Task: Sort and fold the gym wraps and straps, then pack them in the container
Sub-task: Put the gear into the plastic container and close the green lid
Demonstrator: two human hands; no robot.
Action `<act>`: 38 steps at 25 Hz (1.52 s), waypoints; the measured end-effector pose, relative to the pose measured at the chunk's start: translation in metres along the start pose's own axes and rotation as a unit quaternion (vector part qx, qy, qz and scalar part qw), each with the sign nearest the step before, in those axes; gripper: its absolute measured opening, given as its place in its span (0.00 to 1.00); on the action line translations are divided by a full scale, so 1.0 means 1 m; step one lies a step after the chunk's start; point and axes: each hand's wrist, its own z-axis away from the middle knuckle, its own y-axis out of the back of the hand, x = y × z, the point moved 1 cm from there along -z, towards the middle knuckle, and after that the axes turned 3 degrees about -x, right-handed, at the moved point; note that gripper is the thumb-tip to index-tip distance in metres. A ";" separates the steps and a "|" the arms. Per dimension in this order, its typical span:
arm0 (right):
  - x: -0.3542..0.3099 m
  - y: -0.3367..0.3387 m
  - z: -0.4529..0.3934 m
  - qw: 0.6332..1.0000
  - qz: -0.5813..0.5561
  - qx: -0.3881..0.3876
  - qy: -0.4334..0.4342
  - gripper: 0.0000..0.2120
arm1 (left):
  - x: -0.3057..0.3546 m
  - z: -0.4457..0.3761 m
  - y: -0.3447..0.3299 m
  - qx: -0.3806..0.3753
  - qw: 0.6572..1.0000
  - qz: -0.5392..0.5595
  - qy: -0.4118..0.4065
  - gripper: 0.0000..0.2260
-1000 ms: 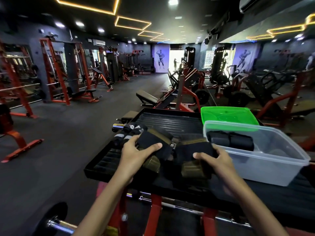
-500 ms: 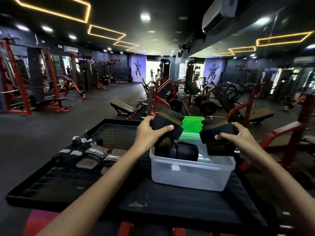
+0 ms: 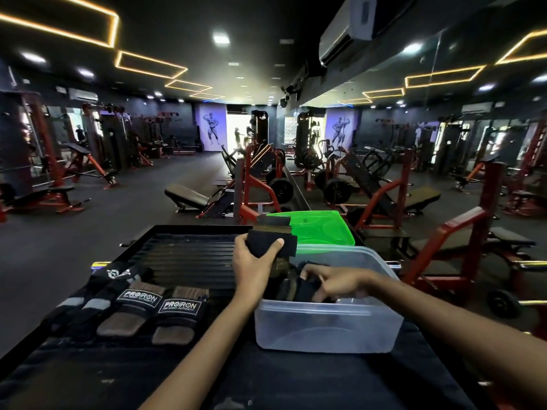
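My left hand [image 3: 254,267] grips a folded black and olive wrap [image 3: 273,242] just above the left rim of the clear plastic container [image 3: 325,329]. Inside the container, my right hand [image 3: 334,281] reaches leftwards and holds a second folded black wrap [image 3: 305,291] down among other dark wraps. Two PROIRON wraps [image 3: 139,309] with brown ends lie side by side on the black platform [image 3: 189,255] to the left. Beside them lie black straps with grey bands [image 3: 97,291].
A green lid [image 3: 316,229] lies behind the container. The platform rests on a red frame with a barbell end [image 3: 393,264] at its right. Red gym machines and benches fill the floor beyond.
My right hand has gone down into the container with its wrap. The left hand stays raised with its wrap near the container's left rim. The view has tilted and shifted slightly.
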 end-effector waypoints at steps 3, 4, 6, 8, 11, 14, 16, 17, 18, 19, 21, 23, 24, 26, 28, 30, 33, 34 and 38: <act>-0.006 -0.007 -0.016 0.992 -0.113 -0.056 -0.001 0.16 | -0.001 -0.001 0.001 -0.005 1.000 0.020 0.014 0.18; -0.007 -0.004 -0.013 0.992 -0.116 -0.045 -0.003 0.12 | 0.000 0.000 0.000 -0.004 1.000 0.024 0.016 0.18; -0.006 0.004 -0.009 0.999 0.044 0.025 -0.006 0.09 | 0.000 0.000 0.000 -0.003 0.999 0.028 0.016 0.18; -0.004 0.003 -0.007 0.988 0.128 0.088 0.011 0.13 | 0.002 0.001 0.000 -0.006 0.999 0.032 0.011 0.18; 0.000 -0.004 -0.005 0.993 0.066 0.072 0.070 0.14 | 0.000 0.002 0.000 -0.014 0.999 0.032 0.004 0.18; -0.003 0.009 0.001 0.994 0.037 -0.024 0.095 0.12 | -0.001 0.003 0.000 -0.021 0.999 0.027 -0.007 0.18; -0.007 0.013 0.000 0.995 0.028 -0.038 0.085 0.06 | -0.001 0.002 -0.001 -0.020 0.999 0.029 -0.009 0.18; -0.008 0.009 -0.002 0.997 0.022 -0.028 0.072 0.04 | -0.002 0.001 -0.001 -0.020 0.999 0.029 -0.011 0.18; -0.009 0.003 -0.005 0.998 0.015 -0.008 0.063 0.03 | -0.003 0.000 -0.001 -0.022 0.999 0.024 -0.014 0.18; -0.006 -0.003 -0.009 0.998 0.029 0.035 0.048 0.04 | -0.003 0.000 -0.002 -0.027 0.999 0.016 -0.018 0.18; 0.001 -0.007 -0.009 0.984 0.113 0.134 0.026 0.10 | -0.002 0.002 -0.001 -0.046 0.999 0.000 -0.029 0.18; -0.001 0.001 0.006 0.981 0.078 0.178 0.013 0.17 | 0.001 0.004 -0.001 -0.076 0.997 -0.011 -0.029 0.17; -0.004 0.006 0.016 0.981 -0.032 0.188 0.021 0.20 | 0.002 0.004 -0.001 -0.095 0.995 -0.011 -0.027 0.17; -0.010 0.014 0.031 0.946 -0.258 0.171 0.092 0.26 | 0.006 0.005 -0.001 -0.143 0.989 0.019 -0.016 0.18; -0.015 0.013 0.041 0.915 -0.346 0.135 0.156 0.26 | 0.011 0.009 -0.008 -0.211 0.976 0.059 0.009 0.23; -0.017 0.007 0.047 0.909 -0.353 0.133 0.179 0.25 | 0.020 0.018 -0.019 -0.264 0.961 0.077 0.026 0.24; -0.012 0.020 0.064 0.929 -0.252 0.208 0.173 0.24 | 0.028 0.024 -0.024 -0.308 0.951 -0.031 -0.022 0.22; -0.009 0.029 0.070 0.941 -0.176 0.242 0.157 0.25 | 0.027 0.023 -0.022 -0.331 0.934 -0.117 -0.069 0.19; 0.009 0.053 0.074 0.959 0.134 0.241 0.062 0.26 | 0.013 0.023 -0.011 -0.511 0.768 -0.348 -0.164 0.12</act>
